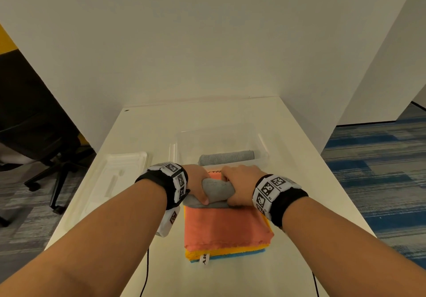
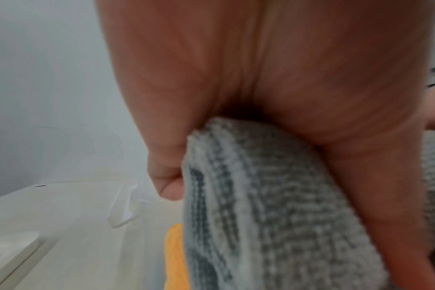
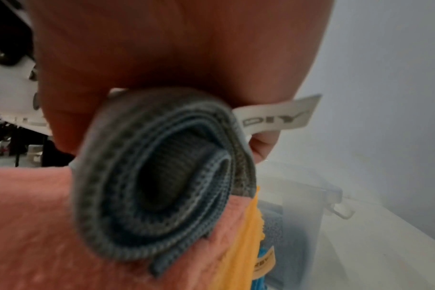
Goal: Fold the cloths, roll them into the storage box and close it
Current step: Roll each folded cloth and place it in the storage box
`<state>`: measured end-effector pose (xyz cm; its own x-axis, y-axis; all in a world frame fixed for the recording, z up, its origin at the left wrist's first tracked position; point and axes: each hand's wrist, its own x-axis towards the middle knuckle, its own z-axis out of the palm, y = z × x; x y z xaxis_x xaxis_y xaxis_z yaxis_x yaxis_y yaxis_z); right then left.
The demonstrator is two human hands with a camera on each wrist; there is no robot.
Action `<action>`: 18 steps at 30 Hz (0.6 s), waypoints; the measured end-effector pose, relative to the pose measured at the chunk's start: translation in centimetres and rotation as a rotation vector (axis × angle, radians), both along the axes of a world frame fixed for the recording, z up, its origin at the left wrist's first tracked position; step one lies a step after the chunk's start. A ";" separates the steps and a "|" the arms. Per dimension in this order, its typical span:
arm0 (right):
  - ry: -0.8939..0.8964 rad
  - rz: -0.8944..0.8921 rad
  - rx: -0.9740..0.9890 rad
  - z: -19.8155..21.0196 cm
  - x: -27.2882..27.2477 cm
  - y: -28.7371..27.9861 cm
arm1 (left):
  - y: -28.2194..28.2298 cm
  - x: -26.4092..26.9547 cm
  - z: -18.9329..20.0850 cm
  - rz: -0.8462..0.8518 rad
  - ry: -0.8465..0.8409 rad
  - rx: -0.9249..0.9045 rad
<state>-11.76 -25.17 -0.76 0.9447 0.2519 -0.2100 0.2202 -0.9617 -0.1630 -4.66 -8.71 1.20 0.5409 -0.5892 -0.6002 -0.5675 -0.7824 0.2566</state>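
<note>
Both hands are working at the middle of the head view, rolling a grey cloth (image 1: 217,189) on top of a stack of folded cloths. The left hand (image 1: 197,185) is curling round one end of the roll and the right hand (image 1: 239,187) is clamping round the other, thumbs tucked under, so the grey cloth is being held tight between them. In the right wrist view the end of the roll (image 3: 162,186) is showing a neat spiral with a white label (image 3: 276,115) sticking out beside it. The roll is sitting on a pink cloth (image 1: 227,224), with a yellow cloth (image 1: 196,254) and a blue cloth (image 1: 230,255) peeking out underneath. Just beyond the hands, the clear storage box (image 1: 262,142) is standing open on the white counter (image 1: 299,204), and one rolled grey cloth (image 1: 227,157) is already lying along its near wall. The lid (image 1: 119,181) is resting apart, at the left of the frame. I would judge the rolling step nearly finished; the next move is calling for lifting the roll without letting it loosen and setting it in the box beside the first one.
</note>
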 end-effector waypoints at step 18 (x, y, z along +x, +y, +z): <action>0.123 -0.177 0.091 0.9 2.5 -3.2 | -1.3 2.4 1.7 0.000 -0.054 -0.070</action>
